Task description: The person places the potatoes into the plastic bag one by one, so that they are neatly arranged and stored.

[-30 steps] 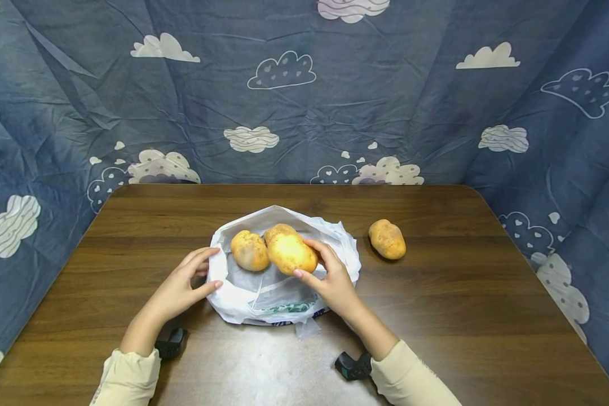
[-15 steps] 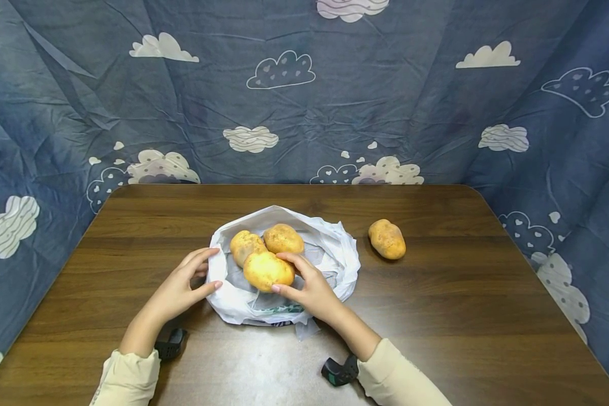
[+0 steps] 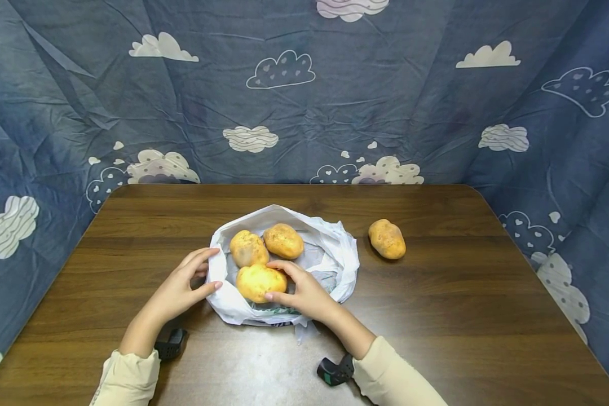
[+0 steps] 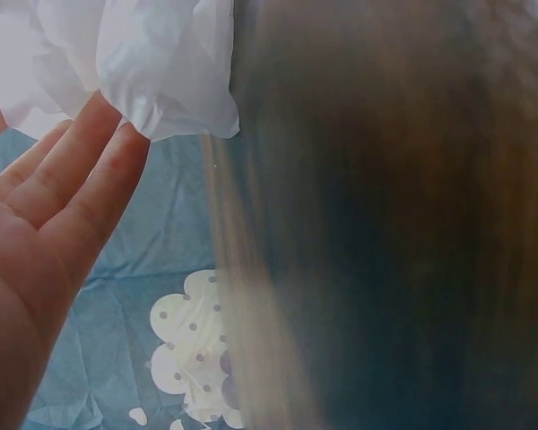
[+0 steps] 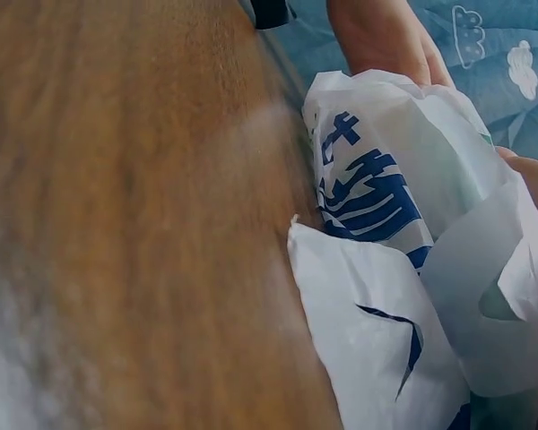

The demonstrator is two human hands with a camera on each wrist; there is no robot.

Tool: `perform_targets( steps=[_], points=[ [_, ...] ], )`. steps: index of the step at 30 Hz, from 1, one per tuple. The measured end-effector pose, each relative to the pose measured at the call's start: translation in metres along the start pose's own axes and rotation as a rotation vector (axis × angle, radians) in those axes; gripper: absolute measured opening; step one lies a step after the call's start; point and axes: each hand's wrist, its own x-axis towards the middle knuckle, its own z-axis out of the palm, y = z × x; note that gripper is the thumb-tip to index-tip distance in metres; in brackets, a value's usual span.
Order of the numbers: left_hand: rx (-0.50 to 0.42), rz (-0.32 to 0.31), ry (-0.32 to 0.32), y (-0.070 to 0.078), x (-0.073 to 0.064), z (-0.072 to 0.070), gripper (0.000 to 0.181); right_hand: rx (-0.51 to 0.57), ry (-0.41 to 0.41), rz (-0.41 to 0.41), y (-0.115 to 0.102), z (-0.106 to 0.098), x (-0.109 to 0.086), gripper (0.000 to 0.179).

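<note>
A white plastic bag (image 3: pixel 344 256) lies with its mouth spread wide at the middle of the table. My right hand (image 3: pixel 304 290) reaches into it, thumb and fingers around a yellow potato (image 3: pixel 257 283) low in the front part. Two more potatoes, one left (image 3: pixel 247 248) and one behind (image 3: pixel 284 241), rest inside. At the bag's left edge my left hand (image 3: pixel 179 290) touches the plastic with its fingers and thumb tip. The left wrist view shows these fingers (image 4: pixel 99 193) straight against the white plastic. In the right wrist view, the bag's side (image 5: pixel 377 193) bears blue print.
One more potato (image 3: pixel 387 239) lies on the wooden table (image 3: pixel 462 293), right of the bag. A blue curtain (image 3: pixel 385 113) with white clouds hangs behind the table. Each wrist wears a black camera, the left one (image 3: pixel 171 344) and the right one (image 3: pixel 335 370).
My right hand has moved left and toward the front of the bag with its potato, uncovering the potato behind. My left hand stays at the bag's edge.
</note>
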Motion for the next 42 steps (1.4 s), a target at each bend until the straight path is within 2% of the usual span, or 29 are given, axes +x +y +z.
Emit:
perform_targets(
  steps=[8,16,25,29,36,42],
  points=[
    [-0.005,0.002,-0.002,0.002,0.0,0.0,0.059,0.123,-0.064,0.02,0.005,0.002,0.0,0.047],
    [0.002,0.0,-0.003,0.003,0.001,0.0,0.059,0.122,-0.049,0.011,0.005,0.001,0.0,0.044],
    [0.0,-0.017,-0.009,0.002,0.0,-0.001,0.059,0.153,-0.018,-0.038,0.002,-0.003,0.001,0.041],
    [0.001,-0.024,-0.013,0.001,0.0,-0.001,0.059,0.129,0.014,-0.059,-0.002,-0.01,0.001,0.039],
    [0.007,-0.017,-0.012,0.0,0.001,-0.001,0.059,0.046,0.128,-0.06,-0.038,-0.035,-0.004,0.037],
    [0.01,-0.013,-0.011,0.0,0.001,0.0,0.059,0.022,0.229,-0.09,-0.045,-0.053,-0.007,0.038]
  ],
)
